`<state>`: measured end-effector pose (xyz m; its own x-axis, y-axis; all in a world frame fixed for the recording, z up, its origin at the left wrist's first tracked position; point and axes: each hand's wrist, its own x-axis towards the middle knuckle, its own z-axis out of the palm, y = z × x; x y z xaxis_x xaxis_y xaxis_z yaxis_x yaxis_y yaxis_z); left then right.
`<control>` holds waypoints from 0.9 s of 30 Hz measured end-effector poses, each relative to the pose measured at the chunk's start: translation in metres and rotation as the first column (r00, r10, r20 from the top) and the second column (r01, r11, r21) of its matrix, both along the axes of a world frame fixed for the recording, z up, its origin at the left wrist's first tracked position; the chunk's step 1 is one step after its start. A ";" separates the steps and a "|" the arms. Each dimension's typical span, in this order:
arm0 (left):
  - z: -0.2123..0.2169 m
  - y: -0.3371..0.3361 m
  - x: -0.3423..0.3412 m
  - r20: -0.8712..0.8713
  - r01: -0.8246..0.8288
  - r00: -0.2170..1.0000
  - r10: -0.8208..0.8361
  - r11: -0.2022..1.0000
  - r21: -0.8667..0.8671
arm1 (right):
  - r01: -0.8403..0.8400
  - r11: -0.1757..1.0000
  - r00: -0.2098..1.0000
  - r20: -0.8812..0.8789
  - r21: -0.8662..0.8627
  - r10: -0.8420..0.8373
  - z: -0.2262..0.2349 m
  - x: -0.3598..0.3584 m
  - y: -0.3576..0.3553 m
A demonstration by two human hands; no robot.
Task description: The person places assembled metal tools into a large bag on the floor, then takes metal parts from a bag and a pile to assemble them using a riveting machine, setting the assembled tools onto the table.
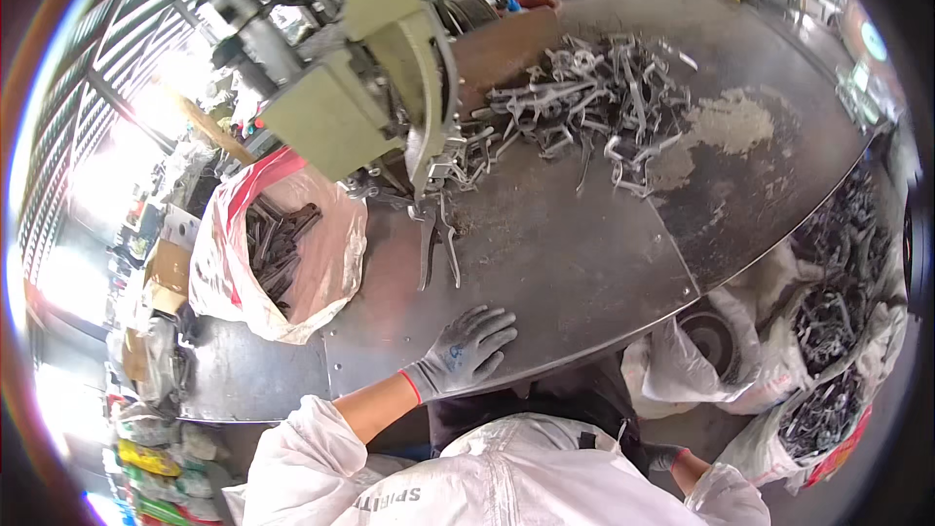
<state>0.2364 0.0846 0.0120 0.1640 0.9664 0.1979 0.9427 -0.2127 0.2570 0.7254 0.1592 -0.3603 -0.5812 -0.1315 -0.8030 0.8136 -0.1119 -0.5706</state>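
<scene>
My left hand [466,351], in a grey glove with a red cuff, lies on the metal table [555,263] close to its front edge. Its fingers are stretched out and nothing is in them. Down by my right hip is my right hand [664,457], gloved the same way; its fingers are mostly hidden. Beyond the left hand, a pair of slim metal arms [447,242], like the handles of a tool, lies under the head of a green machine [336,112]. A heap of bent metal parts [604,93] is piled on the far part of the table.
An open white and pink sack [341,278] holding dark metal pieces [278,248] stands on the table's left. Off the right edge are white sacks [779,438] filled with metal parts. Boxes and bags [161,278] crowd the far left.
</scene>
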 end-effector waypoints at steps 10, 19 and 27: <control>0.051 -0.057 -0.128 0.029 -0.608 0.755 0.655 0.682 0.406 | 0.564 -0.273 0.825 -0.543 0.779 0.155 0.313 -0.104 0.221; 0.033 -0.125 -0.368 0.124 -0.909 -0.412 0.903 -0.416 0.012 | 0.367 -0.370 0.922 -0.283 0.853 0.264 0.329 -0.334 0.282; 0.018 -0.246 -0.483 -0.034 -0.997 -0.055 0.998 -0.053 0.064 | 0.430 -0.272 0.891 -0.355 0.861 0.284 0.337 -0.342 0.281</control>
